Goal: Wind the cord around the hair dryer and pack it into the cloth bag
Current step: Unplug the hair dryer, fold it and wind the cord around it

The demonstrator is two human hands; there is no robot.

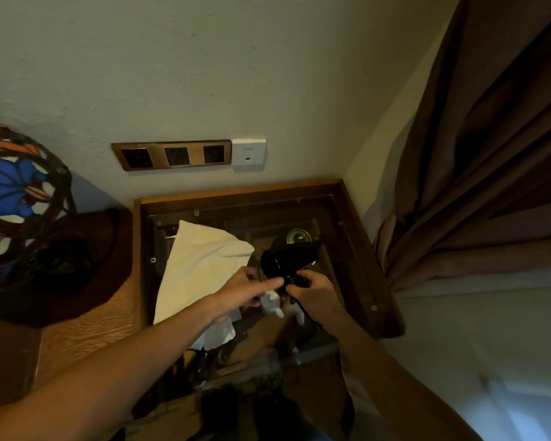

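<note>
A black hair dryer [288, 259] is held above a glass-topped wooden table [360, 249], barrel lying sideways. My right hand [315, 292] grips its handle from below. My left hand [245, 289] reaches in from the left, index finger stretched out and touching the handle near the right hand. The black cord [303, 308] shows dimly below the right hand; its run is hard to follow in the dark. A cream cloth bag [198, 265] lies flat on the glass to the left of the dryer.
A stained-glass lamp [16, 198] stands on the wooden surface at the left. A socket panel [172, 155] and a white wall plate [248, 154] sit on the wall behind. Brown curtains [477, 192] hang at the right. Small white objects [271, 302] show below the hands.
</note>
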